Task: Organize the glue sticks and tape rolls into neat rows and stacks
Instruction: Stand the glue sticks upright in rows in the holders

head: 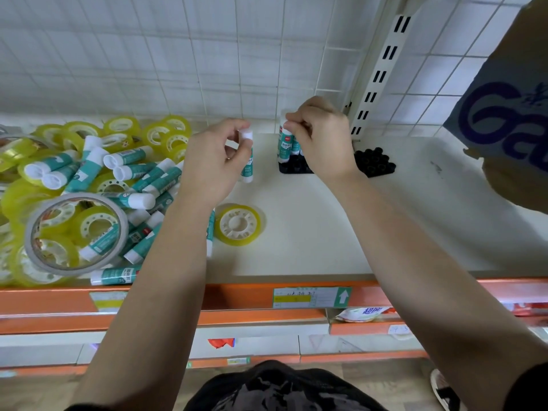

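Note:
A jumbled pile of teal-and-white glue sticks [130, 173] and yellow tape rolls [166, 129] covers the left of the white shelf [326, 226]. My left hand [213, 164] pinches one upright glue stick [247, 170] by its white cap, just right of the pile. My right hand [323, 137] grips the top of another glue stick [285, 143], which stands among a few upright sticks in a black tray [292, 167] at the back of the shelf. A single yellow tape roll [238, 224] lies flat near the middle. A large grey-rimmed tape roll [75, 232] leans on the pile.
A second black tray [375, 161] with round holes sits right of my right hand. A slotted metal upright [379, 69] and a white wire grid [178, 54] back the shelf. A blue-printed box [510, 120] juts in at the right. Orange price rails [252, 298] edge the front.

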Available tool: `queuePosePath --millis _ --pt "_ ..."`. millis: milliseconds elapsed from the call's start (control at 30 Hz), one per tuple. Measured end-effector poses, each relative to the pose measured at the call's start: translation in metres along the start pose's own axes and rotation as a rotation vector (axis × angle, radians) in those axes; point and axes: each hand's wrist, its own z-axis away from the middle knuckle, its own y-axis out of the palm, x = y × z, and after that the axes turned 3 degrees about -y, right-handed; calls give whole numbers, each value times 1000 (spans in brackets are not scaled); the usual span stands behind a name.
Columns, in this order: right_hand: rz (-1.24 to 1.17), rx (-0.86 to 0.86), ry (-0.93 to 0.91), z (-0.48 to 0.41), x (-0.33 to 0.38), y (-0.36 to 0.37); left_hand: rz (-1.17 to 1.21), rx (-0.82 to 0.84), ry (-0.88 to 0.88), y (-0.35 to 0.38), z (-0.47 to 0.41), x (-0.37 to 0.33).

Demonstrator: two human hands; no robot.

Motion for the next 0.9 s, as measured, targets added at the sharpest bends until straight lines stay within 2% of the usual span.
queuePosePath --millis 267,533,767,900 --pt "-15 -28 -14 8 4 6 32 -8 -19 2 2 1" --pt "54 51 13 0 5 5 3 -11 -26 0 3 -1" --pt "2 40 58 5 10 -3 26 -9 -20 1 4 -2" --pt "-38 94 100 6 10 -15 32 -9 -8 1 3 -3"
